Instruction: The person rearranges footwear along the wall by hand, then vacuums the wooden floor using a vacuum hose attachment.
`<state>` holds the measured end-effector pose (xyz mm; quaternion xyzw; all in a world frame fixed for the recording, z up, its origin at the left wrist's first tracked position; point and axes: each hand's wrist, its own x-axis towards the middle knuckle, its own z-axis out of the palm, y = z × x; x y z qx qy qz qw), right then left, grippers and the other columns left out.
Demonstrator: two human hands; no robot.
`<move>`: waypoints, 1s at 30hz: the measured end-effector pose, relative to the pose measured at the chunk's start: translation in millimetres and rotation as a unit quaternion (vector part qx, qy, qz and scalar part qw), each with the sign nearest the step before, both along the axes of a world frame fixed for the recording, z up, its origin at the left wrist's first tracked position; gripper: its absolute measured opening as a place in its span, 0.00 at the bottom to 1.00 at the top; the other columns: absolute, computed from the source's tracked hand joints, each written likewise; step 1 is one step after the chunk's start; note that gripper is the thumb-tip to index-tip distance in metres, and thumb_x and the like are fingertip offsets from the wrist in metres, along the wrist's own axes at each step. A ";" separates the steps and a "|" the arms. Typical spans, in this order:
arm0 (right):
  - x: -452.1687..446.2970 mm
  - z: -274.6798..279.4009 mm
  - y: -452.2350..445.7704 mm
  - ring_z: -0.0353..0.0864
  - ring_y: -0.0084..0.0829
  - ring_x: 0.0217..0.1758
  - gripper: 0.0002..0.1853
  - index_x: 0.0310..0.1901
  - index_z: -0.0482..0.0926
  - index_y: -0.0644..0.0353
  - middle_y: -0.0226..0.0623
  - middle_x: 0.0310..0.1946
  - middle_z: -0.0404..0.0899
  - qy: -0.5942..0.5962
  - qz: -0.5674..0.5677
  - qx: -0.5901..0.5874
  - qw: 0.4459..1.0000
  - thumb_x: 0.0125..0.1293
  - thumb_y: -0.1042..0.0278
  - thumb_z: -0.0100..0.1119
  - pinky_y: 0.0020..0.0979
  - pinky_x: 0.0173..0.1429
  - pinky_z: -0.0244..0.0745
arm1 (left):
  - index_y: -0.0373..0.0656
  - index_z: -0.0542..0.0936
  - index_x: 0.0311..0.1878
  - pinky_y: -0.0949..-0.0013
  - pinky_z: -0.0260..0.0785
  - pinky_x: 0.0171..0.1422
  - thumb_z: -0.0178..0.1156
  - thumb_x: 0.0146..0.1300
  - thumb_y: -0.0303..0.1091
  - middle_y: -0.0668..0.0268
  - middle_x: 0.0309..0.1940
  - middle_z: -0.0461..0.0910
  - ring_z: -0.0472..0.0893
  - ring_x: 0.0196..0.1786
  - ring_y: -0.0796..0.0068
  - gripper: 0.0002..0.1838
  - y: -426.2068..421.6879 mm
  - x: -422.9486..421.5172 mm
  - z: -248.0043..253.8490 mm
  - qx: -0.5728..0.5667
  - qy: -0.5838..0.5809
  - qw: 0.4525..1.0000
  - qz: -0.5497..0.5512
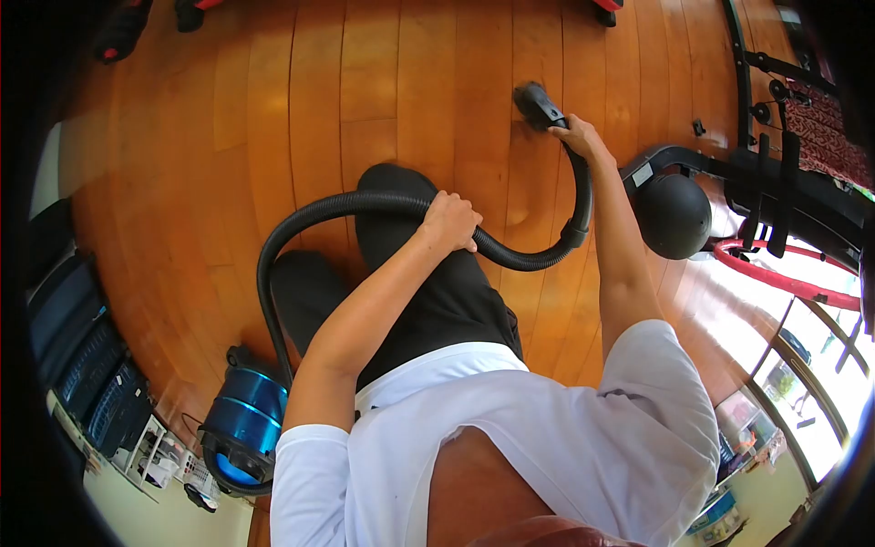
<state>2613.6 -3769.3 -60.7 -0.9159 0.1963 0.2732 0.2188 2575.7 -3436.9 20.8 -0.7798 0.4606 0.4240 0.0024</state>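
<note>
My left hand [448,221] is wrapped round the black ribbed vacuum hose [314,214] above my knees. The hose loops from the blue canister vacuum cleaner [244,410] at my left, across my lap, and up to the right. Farther out, my right hand [578,137] grips the black handle end of the hose. A dark brush head [538,103] sits at that end, low over the wooden floor [428,100]; whether its bristles touch the boards I cannot tell.
Right of my right arm are a black ball [673,216] and a black metal frame [775,173]. A red hoop [784,283] lies beyond them. Dark stacked cases [96,356] stand at the far left. Black-and-red feet of something [190,16] show at the top.
</note>
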 end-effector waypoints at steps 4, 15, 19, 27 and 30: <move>21.4 -9.9 22.1 0.83 0.51 0.45 0.30 0.53 0.67 0.64 0.57 0.44 0.81 0.087 -0.089 0.026 0.992 0.63 0.48 0.64 0.47 0.49 0.77 | 0.57 0.84 0.49 0.60 0.67 0.58 0.70 0.49 0.59 0.67 0.43 0.82 0.78 0.53 0.66 0.26 -1.1 1.7 0.9 0.004 -0.002 1.000 -0.001; -35.0 1.7 78.1 0.83 0.55 0.47 0.29 0.53 0.62 0.60 0.56 0.37 0.82 0.000 0.030 -0.110 0.994 0.64 0.46 0.61 0.50 0.49 0.78 | 0.55 0.84 0.46 0.62 0.67 0.55 0.71 0.48 0.55 0.70 0.41 0.81 0.79 0.50 0.68 0.24 19.5 -18.6 30.9 -0.062 -0.045 0.996 0.036; 21.1 -28.8 67.1 0.83 0.53 0.47 0.34 0.64 0.58 0.56 0.57 0.37 0.81 -0.061 0.041 -0.156 0.985 0.65 0.47 0.59 0.50 0.51 0.78 | 0.52 0.84 0.44 0.64 0.69 0.53 0.70 0.48 0.54 0.68 0.37 0.81 0.80 0.46 0.67 0.23 24.7 -16.7 32.6 -0.073 -0.047 0.990 0.110; 32.3 -19.1 67.1 0.82 0.54 0.46 0.40 0.76 0.45 0.28 0.60 0.48 0.75 -0.054 0.110 -0.080 0.989 0.67 0.48 0.56 0.51 0.50 0.78 | 0.49 0.81 0.50 0.58 0.75 0.48 0.66 0.54 0.54 0.60 0.37 0.82 0.83 0.42 0.57 0.25 63.4 4.8 79.5 -0.066 0.046 0.985 0.151; -7.4 -1.7 99.3 0.82 0.60 0.42 0.39 0.76 0.45 0.26 0.60 0.42 0.76 0.010 0.190 -0.113 0.975 0.68 0.49 0.55 0.54 0.46 0.78 | 0.49 0.80 0.53 0.57 0.75 0.48 0.65 0.55 0.54 0.58 0.37 0.83 0.83 0.41 0.55 0.26 80.3 -6.5 113.8 -0.045 0.104 0.981 0.157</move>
